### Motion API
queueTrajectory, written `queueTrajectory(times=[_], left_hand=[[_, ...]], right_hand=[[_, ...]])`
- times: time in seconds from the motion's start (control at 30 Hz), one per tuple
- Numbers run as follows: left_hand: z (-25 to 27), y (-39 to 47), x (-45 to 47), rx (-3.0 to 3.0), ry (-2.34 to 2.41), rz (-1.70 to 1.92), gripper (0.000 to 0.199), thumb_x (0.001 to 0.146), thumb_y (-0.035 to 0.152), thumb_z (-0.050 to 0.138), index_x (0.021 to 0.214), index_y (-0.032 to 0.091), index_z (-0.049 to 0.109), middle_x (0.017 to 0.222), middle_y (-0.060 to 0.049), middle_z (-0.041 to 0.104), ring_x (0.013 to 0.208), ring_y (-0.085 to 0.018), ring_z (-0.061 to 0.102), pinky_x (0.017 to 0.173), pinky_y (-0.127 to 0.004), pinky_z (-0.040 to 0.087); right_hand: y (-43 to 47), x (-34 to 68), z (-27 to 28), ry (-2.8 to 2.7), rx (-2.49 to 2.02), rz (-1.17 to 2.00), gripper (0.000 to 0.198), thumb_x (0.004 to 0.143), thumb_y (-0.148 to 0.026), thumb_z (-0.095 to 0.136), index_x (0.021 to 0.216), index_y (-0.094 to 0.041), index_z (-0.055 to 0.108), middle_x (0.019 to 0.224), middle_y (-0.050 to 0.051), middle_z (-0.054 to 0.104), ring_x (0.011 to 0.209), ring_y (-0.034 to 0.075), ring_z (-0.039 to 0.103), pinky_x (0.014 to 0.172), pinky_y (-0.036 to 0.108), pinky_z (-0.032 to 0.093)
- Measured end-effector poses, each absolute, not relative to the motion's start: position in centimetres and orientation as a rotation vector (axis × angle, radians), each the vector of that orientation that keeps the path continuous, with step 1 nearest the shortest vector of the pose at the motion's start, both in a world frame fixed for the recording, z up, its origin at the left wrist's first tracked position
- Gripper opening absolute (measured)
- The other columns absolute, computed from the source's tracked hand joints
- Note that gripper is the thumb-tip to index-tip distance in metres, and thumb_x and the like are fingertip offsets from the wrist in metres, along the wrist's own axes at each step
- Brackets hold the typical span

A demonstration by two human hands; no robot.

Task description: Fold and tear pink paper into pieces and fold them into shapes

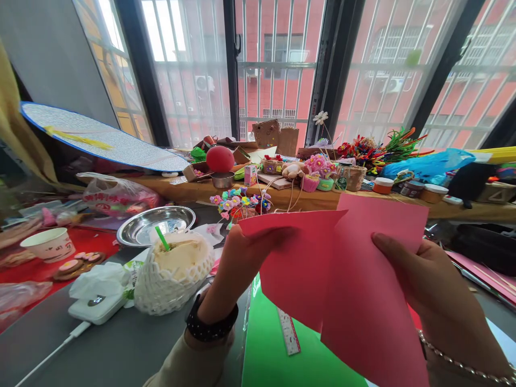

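Note:
Raised over the table, a pink-red sheet of paper [365, 290] spans the space between my two hands. My left hand [252, 250] grips its left part, thumb in front. At the right side my right hand [423, 274] pinches the paper, with the thumb on its near face. A line runs down the middle where the two halves are offset; I cannot tell whether it is a crease, a tear or two separate pieces. Beneath lies a green sheet [278, 355], with a small patterned ruler [289, 333] on it, partly covered by the paper.
Left of my arm stand a coconut in foam netting [173, 274], a white charger with cable [99, 306], a metal plate [185, 217] and a paper cup [48, 244]. Craft flowers [237, 203], a red ball [220, 159] and paint jars [382, 185] sit toward the window ledge.

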State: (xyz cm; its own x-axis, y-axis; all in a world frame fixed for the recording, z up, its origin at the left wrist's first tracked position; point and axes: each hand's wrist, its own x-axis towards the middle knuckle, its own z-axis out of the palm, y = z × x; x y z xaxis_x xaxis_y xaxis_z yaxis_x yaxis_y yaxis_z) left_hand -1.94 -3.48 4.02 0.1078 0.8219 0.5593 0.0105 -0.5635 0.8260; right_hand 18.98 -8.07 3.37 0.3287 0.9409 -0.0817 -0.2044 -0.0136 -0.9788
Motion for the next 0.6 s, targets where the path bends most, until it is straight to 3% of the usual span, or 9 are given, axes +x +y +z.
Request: queueTrajectory(times=[0.27, 0.6], left_hand=[[4.18, -3.46, -1.88, 1.703, 0.805, 1.547, 0.012, 0.065, 0.014, 0.060, 0.070, 0.022, 0.067, 0.068, 0.005, 0.067, 0.062, -0.010, 0.059, 0.053, -0.016, 0.048], [4.57, -3.59, -2.13, 1.708, 0.926, 1.535, 0.011, 0.065, 0.019, 0.061, 0.075, 0.017, 0.065, 0.075, 0.001, 0.067, 0.071, -0.014, 0.060, 0.060, -0.021, 0.049]], right_hand=[[-7.81, 19.18, 3.23, -0.825, -1.203, 1.138, 0.015, 0.060, -0.033, 0.066, 0.067, -0.020, 0.066, 0.055, 0.003, 0.066, 0.043, 0.017, 0.059, 0.038, 0.024, 0.048], [-7.75, 19.18, 3.40, -0.911, -1.256, 1.172, 0.019, 0.057, -0.031, 0.069, 0.070, -0.017, 0.066, 0.064, 0.005, 0.069, 0.050, 0.020, 0.062, 0.039, 0.024, 0.049]])
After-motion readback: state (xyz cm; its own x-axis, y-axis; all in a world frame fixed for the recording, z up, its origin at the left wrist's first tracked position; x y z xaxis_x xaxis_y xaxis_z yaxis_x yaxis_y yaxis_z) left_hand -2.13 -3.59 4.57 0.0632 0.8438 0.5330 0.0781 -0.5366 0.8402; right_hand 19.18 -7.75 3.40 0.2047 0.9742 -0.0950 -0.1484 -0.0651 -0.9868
